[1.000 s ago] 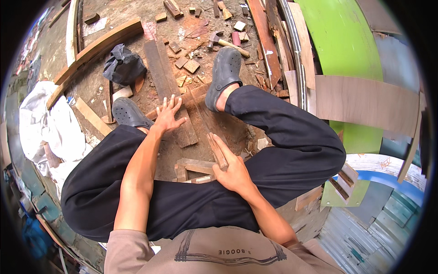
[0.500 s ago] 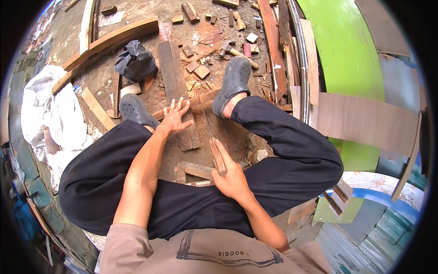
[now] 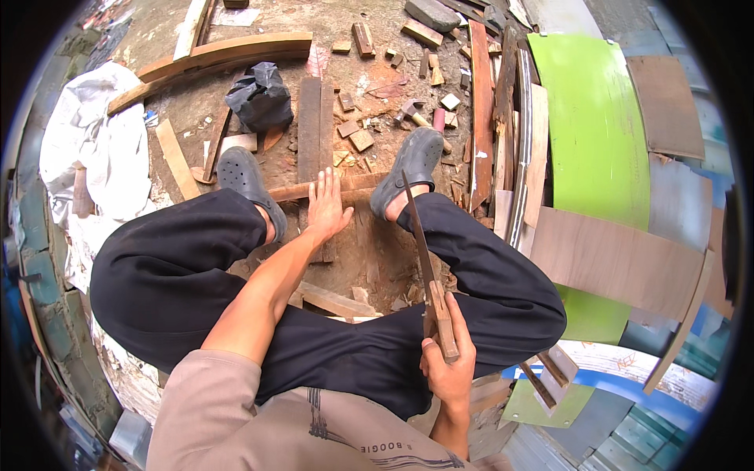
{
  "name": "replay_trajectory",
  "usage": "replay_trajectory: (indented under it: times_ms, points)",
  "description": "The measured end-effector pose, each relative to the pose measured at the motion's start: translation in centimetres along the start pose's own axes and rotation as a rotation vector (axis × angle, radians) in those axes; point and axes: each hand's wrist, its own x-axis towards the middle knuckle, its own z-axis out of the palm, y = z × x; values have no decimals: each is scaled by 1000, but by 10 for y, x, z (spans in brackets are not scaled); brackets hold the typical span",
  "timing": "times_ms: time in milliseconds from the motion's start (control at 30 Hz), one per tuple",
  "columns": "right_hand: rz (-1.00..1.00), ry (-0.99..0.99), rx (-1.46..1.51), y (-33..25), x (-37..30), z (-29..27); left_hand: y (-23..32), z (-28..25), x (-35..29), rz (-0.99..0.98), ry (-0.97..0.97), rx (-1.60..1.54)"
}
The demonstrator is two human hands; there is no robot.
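Observation:
My left hand (image 3: 327,208) lies flat with its fingers stretched out on a dark wooden plank (image 3: 309,129). The plank points away from me between my feet. It rests across a brown wooden crosspiece (image 3: 357,182) that spans from foot to foot. Over my right thigh, my right hand (image 3: 449,369) is closed round the wooden handle of a handsaw (image 3: 419,235). The narrow dark blade tilts up and away, with its tip near my right shoe (image 3: 408,169). The saw is apart from the plank.
Several wood offcuts (image 3: 361,140) and a hammer (image 3: 415,112) lie beyond my feet. A black plastic bag (image 3: 259,98) sits by my left shoe, a white sack (image 3: 94,149) farther left. Long boards (image 3: 481,110) and a green sheet (image 3: 585,125) lie on the right.
The saw has come away from beside the plank and swung right, over my right thigh, in my right hand. My left hand stays on the plank, its fingers closer together. The view has shifted.

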Motion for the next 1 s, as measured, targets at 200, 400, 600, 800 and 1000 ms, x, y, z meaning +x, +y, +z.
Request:
replay_trajectory:
  times_ms: [200,400,600,800,1000]
  points:
    - [84,1,144,-12,3,-1,24,-16,11,152,-251,187]
    - [-27,-38,3,0,13,9,6,4,-3,650,-954,535]
    - [-8,-69,-79,2,21,25,-20,0,-8,656,93,75]
    - [3,-108,-91,1,25,37,4,-15,3,365,31,166]
    - [-112,-93,-152,2,40,51,-13,-14,-4,740,-385,147]
